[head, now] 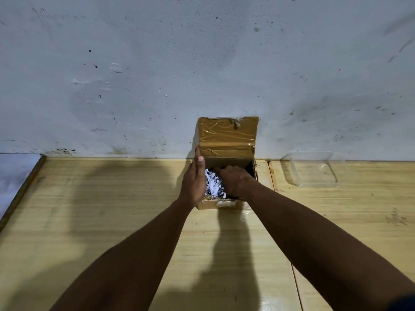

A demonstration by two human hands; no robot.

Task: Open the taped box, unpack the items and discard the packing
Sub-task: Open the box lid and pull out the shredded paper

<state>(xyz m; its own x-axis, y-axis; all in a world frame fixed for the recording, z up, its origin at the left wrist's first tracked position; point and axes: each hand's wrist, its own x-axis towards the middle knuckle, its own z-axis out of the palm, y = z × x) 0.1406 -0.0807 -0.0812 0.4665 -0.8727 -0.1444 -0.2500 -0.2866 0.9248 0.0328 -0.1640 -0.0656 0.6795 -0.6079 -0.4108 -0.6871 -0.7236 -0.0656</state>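
Note:
A small brown cardboard box (208, 205) stands open on the wooden table against the wall. Its taped lid flap (228, 136) is folded up and back against the wall. White shredded paper packing (213, 184) fills the inside. My left hand (194, 178) lies flat against the box's left side, fingers straight and pointing toward the wall. My right hand (234, 180) is down inside the box on the right, fingers curled into the packing; what they hold is hidden.
The light wooden table (112, 209) runs left and right along a stained white wall (202, 63). A clear plastic container (314, 169) stands on the table at the right, close to the wall. The table's left edge (22, 189) is at far left.

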